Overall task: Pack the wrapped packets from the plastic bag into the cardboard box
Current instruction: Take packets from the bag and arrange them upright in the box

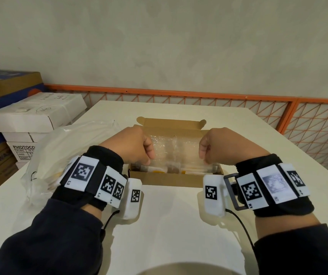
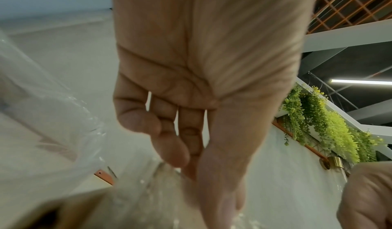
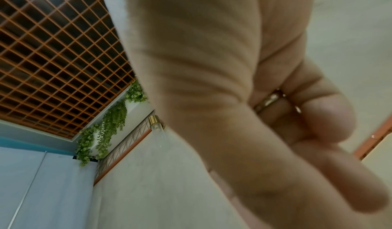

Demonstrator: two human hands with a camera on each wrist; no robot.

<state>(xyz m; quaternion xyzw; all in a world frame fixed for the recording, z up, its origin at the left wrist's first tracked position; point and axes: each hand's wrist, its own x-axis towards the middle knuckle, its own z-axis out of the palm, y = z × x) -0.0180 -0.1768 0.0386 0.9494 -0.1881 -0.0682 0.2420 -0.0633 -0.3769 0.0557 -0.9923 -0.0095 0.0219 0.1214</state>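
An open cardboard box (image 1: 167, 180) sits mid-table with its lid flap standing up at the back. Over it, a wide bubble-wrapped packet (image 1: 176, 149) is held tilted, its lower edge inside the box. My left hand (image 1: 150, 154) pinches its left end and my right hand (image 1: 203, 156) pinches its right end. More wrapped packets (image 1: 190, 171) with yellow and brown contents lie along the box's front wall. The clear plastic bag (image 1: 63, 147) with packets inside rests left of the box. In the left wrist view my left hand (image 2: 191, 165) has curled fingers on the wrap (image 2: 148, 192).
Stacked white paper cartons (image 1: 38, 116) and a brown-and-blue carton (image 1: 4, 86) stand beyond the table's left edge. An orange mesh railing (image 1: 318, 132) runs behind and to the right. White tabletop (image 1: 169, 225) lies between the box and me.
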